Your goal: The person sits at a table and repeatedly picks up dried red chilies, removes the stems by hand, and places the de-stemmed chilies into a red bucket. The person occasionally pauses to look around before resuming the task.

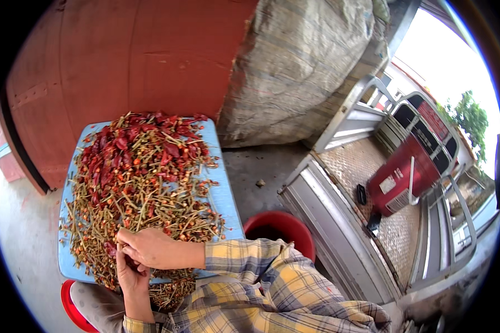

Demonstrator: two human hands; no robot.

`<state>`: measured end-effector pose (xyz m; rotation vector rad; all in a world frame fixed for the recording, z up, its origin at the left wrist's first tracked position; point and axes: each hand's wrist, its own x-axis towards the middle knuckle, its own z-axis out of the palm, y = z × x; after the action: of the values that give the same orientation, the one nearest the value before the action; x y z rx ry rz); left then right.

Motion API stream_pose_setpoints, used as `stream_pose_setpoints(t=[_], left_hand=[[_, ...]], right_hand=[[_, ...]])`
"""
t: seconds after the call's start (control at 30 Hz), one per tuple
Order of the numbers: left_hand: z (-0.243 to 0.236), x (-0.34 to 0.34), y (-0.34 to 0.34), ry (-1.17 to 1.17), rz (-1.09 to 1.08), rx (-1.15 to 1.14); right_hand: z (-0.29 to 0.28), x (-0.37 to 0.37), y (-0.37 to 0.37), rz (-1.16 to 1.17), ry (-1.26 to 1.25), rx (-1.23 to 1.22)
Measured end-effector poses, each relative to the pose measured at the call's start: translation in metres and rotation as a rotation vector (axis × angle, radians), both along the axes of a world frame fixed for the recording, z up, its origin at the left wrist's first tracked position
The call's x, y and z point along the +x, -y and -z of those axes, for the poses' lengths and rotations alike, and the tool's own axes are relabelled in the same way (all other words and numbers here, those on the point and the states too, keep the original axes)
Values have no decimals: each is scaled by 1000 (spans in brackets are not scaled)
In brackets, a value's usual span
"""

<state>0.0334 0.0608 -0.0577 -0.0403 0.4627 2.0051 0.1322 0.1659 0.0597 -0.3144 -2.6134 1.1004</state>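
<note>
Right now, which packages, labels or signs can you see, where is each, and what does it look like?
Sack: bulging grey-beige woven bag, upper middle, leaning against the red wall.
Label: small white rectangle on the side of the red machine, right side.
Sign panel: long red strip on top of that machine, far right; its marks are too small to make out.
No screens in view.

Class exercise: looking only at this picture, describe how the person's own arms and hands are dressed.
Both hands, left hand and right hand, are bare: no gloves show. Both forearms wear long plaid sleeves in yellow, grey and white checks, with buttoned-looking cuffs ending at the wrists.
</note>
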Motion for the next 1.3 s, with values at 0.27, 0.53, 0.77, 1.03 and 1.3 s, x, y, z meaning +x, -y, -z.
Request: stream_pose_setpoints(t=[0.27, 0.53, 0.77, 1.03, 1.3], left_hand=[[-4, 4, -12, 98, 123, 107], [20, -28, 4, 370, 253, 296], [33, -39, 10, 430, 289, 237], [17, -62, 29, 297, 229, 217], [1, -68, 35, 242, 219, 190]], right_hand=[[-15, 43, -14, 134, -41, 132], [-19, 219, -106, 859, -226, 347], [3, 468, -164, 1709, 243, 633], [3, 603, -176, 2049, 627, 507], [41, 655, -208, 1946, 669, 349]])
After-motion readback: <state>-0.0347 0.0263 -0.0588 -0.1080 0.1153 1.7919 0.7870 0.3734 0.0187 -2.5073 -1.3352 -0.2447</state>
